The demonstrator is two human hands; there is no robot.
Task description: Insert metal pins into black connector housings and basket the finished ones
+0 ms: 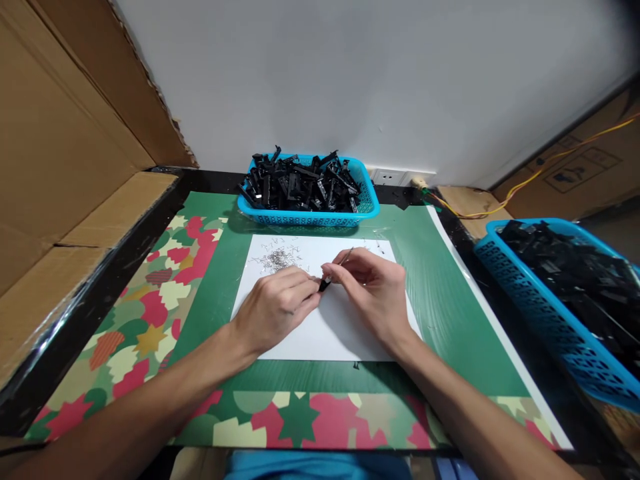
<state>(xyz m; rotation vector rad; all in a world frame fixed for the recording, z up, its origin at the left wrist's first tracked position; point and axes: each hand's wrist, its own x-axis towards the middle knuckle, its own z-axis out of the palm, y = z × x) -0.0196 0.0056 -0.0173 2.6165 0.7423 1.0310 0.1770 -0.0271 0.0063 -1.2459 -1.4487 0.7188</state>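
Note:
My left hand [280, 300] is closed, and its fingertips grip a small black plastic part [325, 284] above a white sheet of paper [300, 343]. Facing it, my right hand [373, 287] is pinched close to the same part. A thin, metallic-looking sliver [346, 256] shows at its fingers; its kind is too small to tell. Just beyond my left hand lies a loose pile of small bent metal wire pieces [278, 259], some scattered around it on the paper.
A blue plastic basket [310, 218] heaped with black plastic parts stands at the back. Another blue basket [560, 320] of black pieces is on the right. Cardboard [65, 113] walls the left side. A yellow cable [520, 190] runs from a wall socket [389, 177].

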